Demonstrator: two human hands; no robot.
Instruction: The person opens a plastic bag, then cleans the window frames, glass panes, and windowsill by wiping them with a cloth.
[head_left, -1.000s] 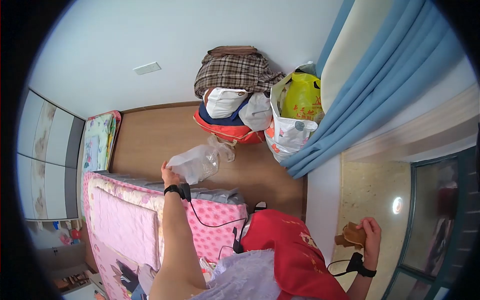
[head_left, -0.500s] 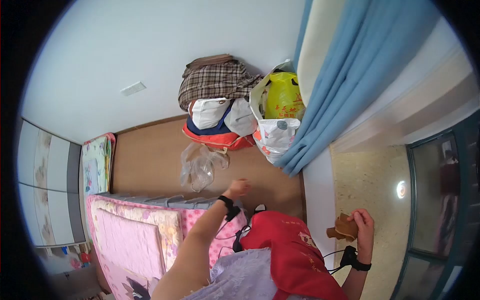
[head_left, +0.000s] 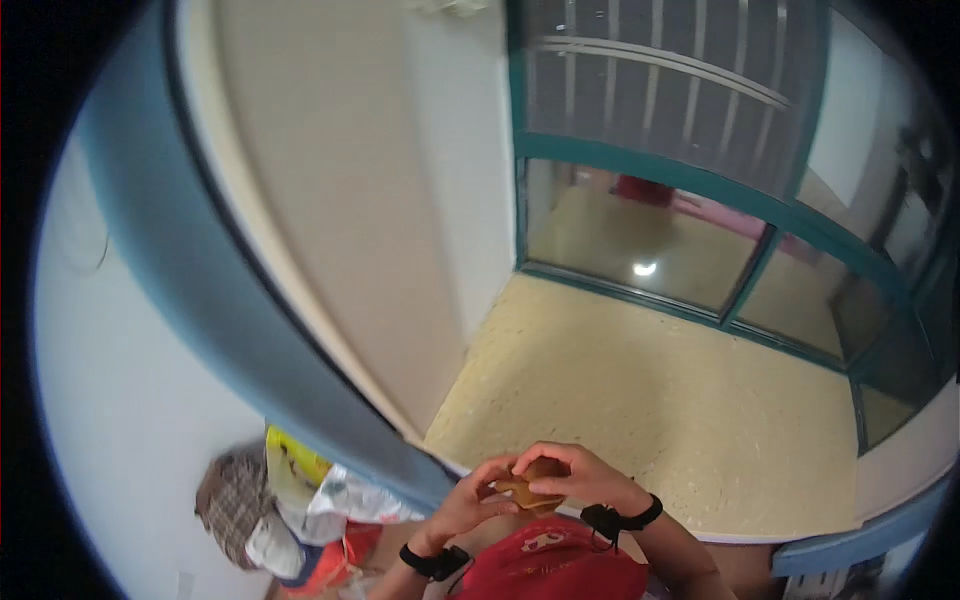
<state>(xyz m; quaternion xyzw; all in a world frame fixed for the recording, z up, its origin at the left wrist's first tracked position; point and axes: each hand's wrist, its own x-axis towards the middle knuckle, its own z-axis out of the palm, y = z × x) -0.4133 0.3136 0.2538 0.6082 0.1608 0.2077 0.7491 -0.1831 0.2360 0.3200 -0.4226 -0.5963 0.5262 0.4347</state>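
Note:
A small tan-brown thing (head_left: 540, 490), with the look of folded leather or thin wood, is between my hands in front of the red apron. Its exact kind I cannot make out. My right hand (head_left: 590, 480) grips it from the right, fingers curled over the top. From the left, my left hand (head_left: 472, 505) has thumb and fingers closed on its near side. Black bands with small devices circle both wrists.
A pale stone window ledge (head_left: 640, 410) lies just beyond my hands, with a green-framed window (head_left: 650, 235) behind. A blue curtain (head_left: 200, 270) hangs at left. Below it are a white bag (head_left: 350, 500), a yellow bag (head_left: 292, 455) and a plaid bundle (head_left: 235, 500).
My view has swung right, from the floor and bed to the window ledge. My left hand, empty before, has come over to the brown thing in my right hand.

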